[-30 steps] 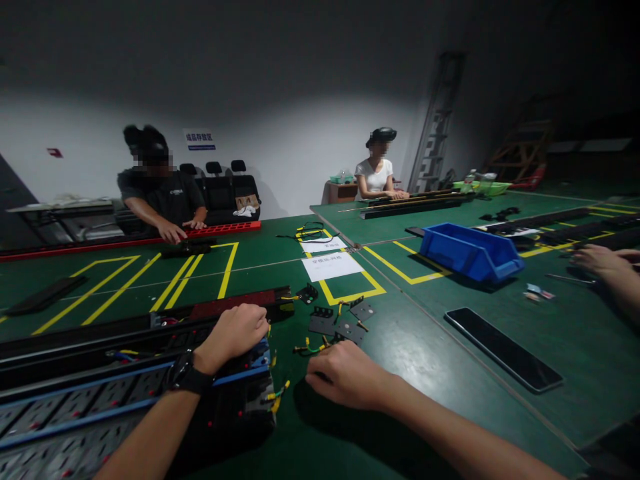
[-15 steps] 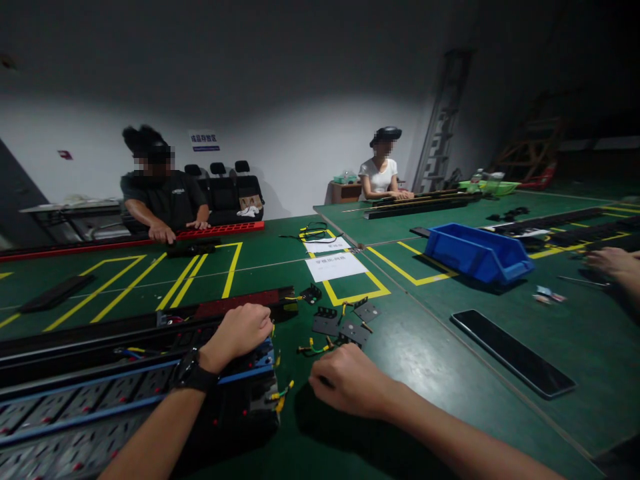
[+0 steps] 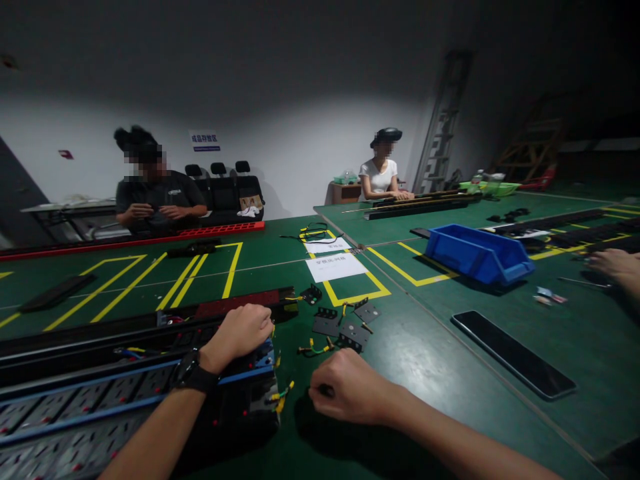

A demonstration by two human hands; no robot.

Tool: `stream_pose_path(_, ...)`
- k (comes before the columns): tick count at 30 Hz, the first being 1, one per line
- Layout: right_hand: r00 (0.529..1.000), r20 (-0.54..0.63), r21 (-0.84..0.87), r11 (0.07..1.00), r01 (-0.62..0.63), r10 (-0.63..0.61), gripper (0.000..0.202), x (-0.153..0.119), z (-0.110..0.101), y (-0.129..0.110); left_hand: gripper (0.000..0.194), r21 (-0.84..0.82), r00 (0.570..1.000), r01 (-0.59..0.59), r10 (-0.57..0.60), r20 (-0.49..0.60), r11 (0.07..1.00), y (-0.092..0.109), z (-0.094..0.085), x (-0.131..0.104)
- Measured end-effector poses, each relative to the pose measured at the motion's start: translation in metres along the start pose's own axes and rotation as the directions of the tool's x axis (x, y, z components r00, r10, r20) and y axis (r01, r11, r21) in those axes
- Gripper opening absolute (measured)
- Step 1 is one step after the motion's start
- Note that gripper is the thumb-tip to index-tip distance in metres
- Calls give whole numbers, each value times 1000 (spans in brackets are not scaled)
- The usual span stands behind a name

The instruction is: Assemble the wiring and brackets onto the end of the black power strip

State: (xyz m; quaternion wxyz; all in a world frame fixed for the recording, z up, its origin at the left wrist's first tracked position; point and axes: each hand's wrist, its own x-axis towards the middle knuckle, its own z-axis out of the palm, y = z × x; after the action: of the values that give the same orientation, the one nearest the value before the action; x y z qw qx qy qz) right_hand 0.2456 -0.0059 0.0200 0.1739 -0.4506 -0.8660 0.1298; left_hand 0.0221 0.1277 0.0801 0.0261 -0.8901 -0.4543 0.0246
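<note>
My left hand [image 3: 245, 331], with a black watch on its wrist, lies on the end of a long black rail assembly [image 3: 235, 403] with blue strips. Its fingers are curled and their tips hidden. My right hand [image 3: 347, 390] is closed in a loose fist over the green table, right of the assembly's end; whatever it may hold is hidden. Between them a green-yellow wire with yellow terminals [image 3: 284, 392] sticks out from the assembly. Just beyond my right hand lie several black metal brackets [image 3: 326, 323] and another short green-yellow wire [image 3: 318, 347].
A phone [image 3: 513, 353] and a blue bin [image 3: 477, 257] are to the right. White paper sheets [image 3: 336, 267] lie ahead. One person sits behind a red rail [image 3: 220, 231] at the far left, another at the far table. Someone else's hand [image 3: 617, 267] shows at the right edge.
My right hand has turned slightly, showing more of the dark hollow in the fist. My left hand stays put. The person at far left has lifted both hands off the table.
</note>
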Motion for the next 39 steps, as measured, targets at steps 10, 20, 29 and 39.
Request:
stream_pose_path(10,998,24,26,998,-61,61,23,0,-6,-2,27,-16,1000,0,0,-9,1000,1,0,-1)
stream_pose_path(20,988,155,-31,999,26,-21,15,-1,-7,-5,28,-18,1000,3,-3,8,1000,2,-2,-1)
stream_pose_path(29,982,185,-61,998,32,-20,15,-3,-3,-6,29,-37,1000,4,-3,13,999,3,-4,-2)
stream_pose_path(39,984,175,-93,995,24,-8,18,-3,0,-7,29,-31,1000,5,-5,15,999,3,-2,-2)
